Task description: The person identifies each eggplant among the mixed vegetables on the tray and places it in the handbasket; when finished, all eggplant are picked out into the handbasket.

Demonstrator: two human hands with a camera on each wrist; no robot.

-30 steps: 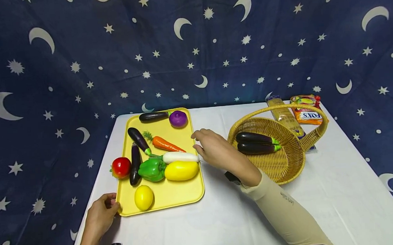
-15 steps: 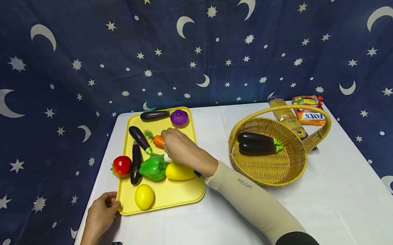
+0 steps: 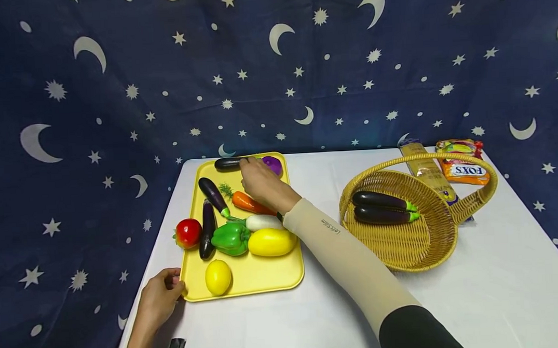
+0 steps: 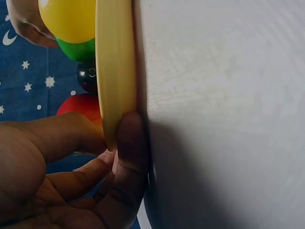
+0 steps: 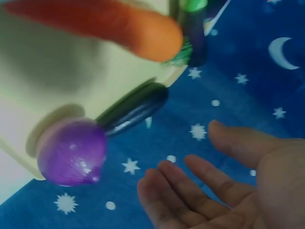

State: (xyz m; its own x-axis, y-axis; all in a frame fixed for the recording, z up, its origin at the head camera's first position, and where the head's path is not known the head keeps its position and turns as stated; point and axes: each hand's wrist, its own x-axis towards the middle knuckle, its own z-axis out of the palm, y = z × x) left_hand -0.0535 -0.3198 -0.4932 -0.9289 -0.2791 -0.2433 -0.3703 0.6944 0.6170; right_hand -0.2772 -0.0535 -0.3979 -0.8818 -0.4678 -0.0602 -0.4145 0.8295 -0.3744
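My left hand pinches the near left corner of a yellow tray; the left wrist view shows thumb and fingers on either side of the rim. My right hand reaches over the tray's far end, beside an eggplant and a purple onion. Its fingers are spread and hold nothing in the right wrist view. Also on the tray lie two more eggplants, a carrot, a white radish, a green bell pepper, a long yellow fruit and a lemon.
A red round fruit sits at the tray's left edge. To the right stands a wicker basket with a tall handle, two eggplants inside. Behind it lie a pasta packet and an orange FOX'S bag. A starry cloth hangs behind the table.
My right hand has moved left from beside the basket, across the carrot, to the tray's far end. The left hand stays at the tray corner. The head view has shifted slightly.
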